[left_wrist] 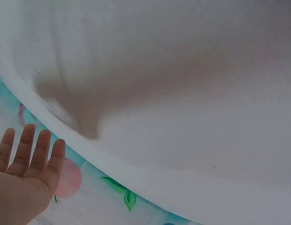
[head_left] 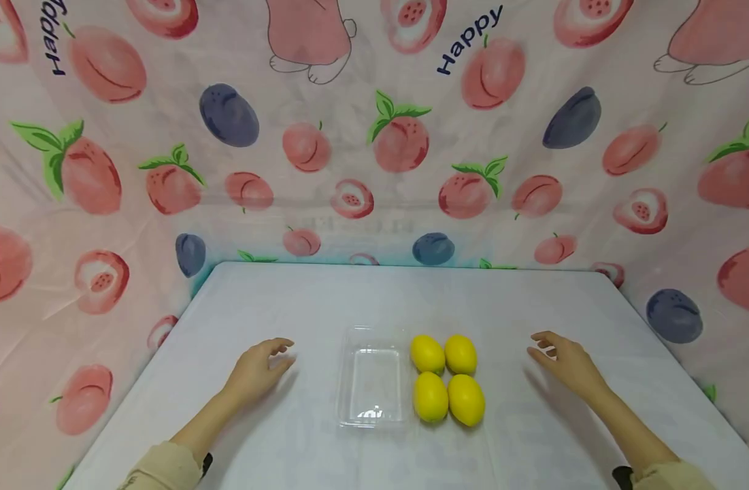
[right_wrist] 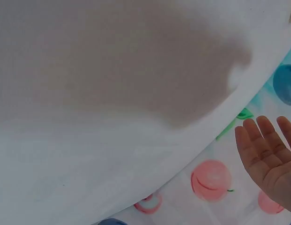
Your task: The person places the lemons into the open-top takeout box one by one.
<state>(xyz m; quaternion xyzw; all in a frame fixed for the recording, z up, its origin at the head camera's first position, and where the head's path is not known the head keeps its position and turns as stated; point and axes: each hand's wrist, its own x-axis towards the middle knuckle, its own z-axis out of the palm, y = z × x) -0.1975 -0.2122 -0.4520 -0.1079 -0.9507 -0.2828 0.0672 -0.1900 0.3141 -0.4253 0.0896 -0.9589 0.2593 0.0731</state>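
Note:
In the head view a clear plastic box (head_left: 371, 420) lies at the middle of the white table. Several yellow lemons sit close together just right of it: a back left lemon (head_left: 427, 354), a back right lemon (head_left: 461, 354), a front left lemon (head_left: 431, 397) and a front right lemon (head_left: 467, 400). My left hand (head_left: 259, 369) hovers left of the box, fingers loosely bent, holding nothing. On the other side, my right hand (head_left: 567, 362) is held over the table, right of the lemons, also with nothing in it. Both wrist views show relaxed fingers and an unoccupied palm.
The white table (head_left: 288, 292) has a cloth backdrop (head_left: 350, 238) printed with peaches and blue fruit behind it and along both sides. Each hand casts a soft shadow on the tabletop. Beige sleeves (head_left: 166, 466) show at the bottom edge.

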